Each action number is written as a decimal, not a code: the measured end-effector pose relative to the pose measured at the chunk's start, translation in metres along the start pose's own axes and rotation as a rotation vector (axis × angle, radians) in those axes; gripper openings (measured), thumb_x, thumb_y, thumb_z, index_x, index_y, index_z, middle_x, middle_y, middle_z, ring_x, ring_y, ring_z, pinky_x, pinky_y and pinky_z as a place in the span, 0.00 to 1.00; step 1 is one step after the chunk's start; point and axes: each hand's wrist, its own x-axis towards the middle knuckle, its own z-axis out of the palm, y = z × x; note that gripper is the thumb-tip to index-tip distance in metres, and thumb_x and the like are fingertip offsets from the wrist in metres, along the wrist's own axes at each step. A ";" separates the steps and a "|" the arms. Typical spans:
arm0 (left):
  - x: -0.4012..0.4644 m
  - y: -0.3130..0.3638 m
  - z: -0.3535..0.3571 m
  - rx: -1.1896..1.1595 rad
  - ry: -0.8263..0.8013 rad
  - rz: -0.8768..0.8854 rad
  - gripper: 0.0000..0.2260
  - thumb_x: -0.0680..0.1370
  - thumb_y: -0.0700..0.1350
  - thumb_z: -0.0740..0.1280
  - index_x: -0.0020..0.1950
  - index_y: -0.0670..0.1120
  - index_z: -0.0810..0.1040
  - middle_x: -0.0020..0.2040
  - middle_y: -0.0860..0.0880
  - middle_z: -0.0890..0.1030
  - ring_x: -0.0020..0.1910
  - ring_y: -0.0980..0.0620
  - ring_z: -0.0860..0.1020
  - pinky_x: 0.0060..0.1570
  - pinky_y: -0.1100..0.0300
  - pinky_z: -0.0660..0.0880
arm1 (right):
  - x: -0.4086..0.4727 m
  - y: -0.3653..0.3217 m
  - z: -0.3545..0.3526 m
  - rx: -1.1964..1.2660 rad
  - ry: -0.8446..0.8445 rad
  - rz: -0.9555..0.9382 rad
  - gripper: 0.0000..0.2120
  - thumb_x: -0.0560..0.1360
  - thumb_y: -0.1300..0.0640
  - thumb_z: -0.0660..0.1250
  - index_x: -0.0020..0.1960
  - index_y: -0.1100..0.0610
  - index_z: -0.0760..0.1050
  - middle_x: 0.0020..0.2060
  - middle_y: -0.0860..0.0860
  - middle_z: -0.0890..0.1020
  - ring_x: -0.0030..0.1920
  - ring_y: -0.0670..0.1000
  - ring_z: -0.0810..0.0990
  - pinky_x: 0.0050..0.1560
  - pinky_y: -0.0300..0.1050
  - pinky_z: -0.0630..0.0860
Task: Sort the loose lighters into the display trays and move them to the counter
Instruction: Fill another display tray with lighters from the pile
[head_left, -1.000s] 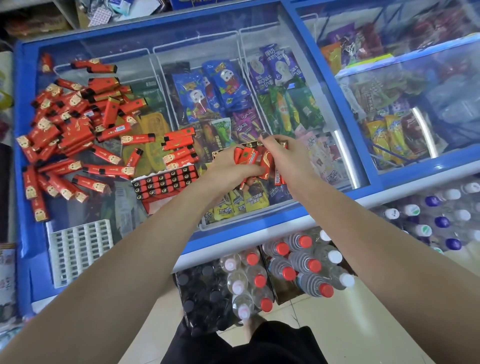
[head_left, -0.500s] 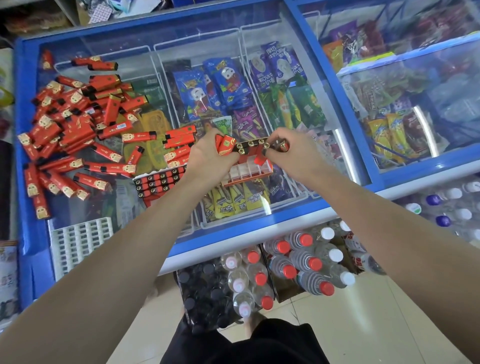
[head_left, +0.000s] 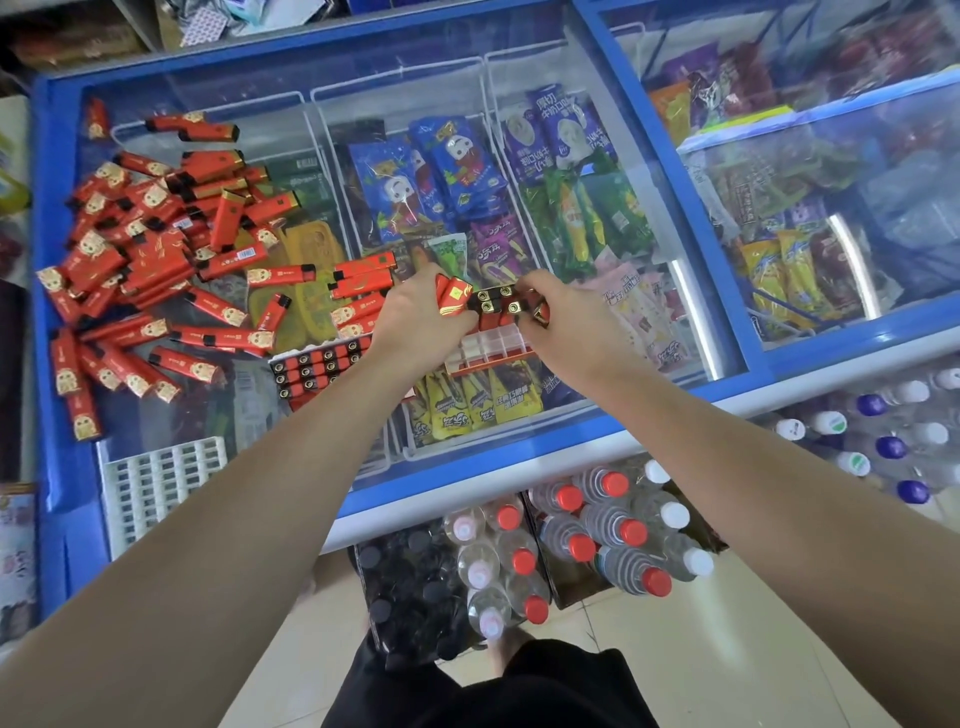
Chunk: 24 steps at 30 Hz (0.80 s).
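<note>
Left hand (head_left: 415, 319) gripping a bunch of red rectangular plastic lighters (head_left: 451, 300); right hand (head_left: 563, 322) pinching lighters standing in the red-and-clear plastic display tray (head_left: 485, 349). Loose red lighter heap (head_left: 140, 260) at nine o'clock on blue-framed glass freezer lid (head_left: 363, 73).

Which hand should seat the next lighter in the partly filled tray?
Right hand, probably: its fingers already pinch a lighter at the row in the red, clear-celled display tray. The left hand grips a bunch of red lighters.
</note>
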 end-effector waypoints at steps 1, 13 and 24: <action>0.000 0.000 0.001 0.002 0.001 0.001 0.13 0.79 0.46 0.73 0.58 0.44 0.74 0.44 0.50 0.77 0.36 0.56 0.75 0.33 0.60 0.70 | 0.000 0.000 0.000 0.018 0.013 -0.006 0.10 0.81 0.58 0.66 0.62 0.52 0.76 0.41 0.50 0.83 0.36 0.50 0.81 0.37 0.54 0.82; -0.008 0.007 -0.003 -0.091 -0.010 -0.027 0.12 0.79 0.46 0.73 0.58 0.48 0.73 0.43 0.51 0.79 0.34 0.54 0.79 0.26 0.68 0.71 | 0.003 -0.003 0.010 0.386 0.081 0.272 0.05 0.81 0.58 0.65 0.53 0.55 0.80 0.37 0.48 0.83 0.31 0.47 0.77 0.31 0.43 0.74; -0.030 0.025 0.022 -0.484 -0.307 -0.091 0.07 0.80 0.46 0.72 0.53 0.43 0.80 0.31 0.53 0.82 0.28 0.55 0.78 0.30 0.62 0.75 | 0.017 -0.020 -0.007 1.465 0.179 0.676 0.05 0.81 0.63 0.65 0.50 0.62 0.80 0.39 0.57 0.84 0.37 0.52 0.84 0.42 0.44 0.84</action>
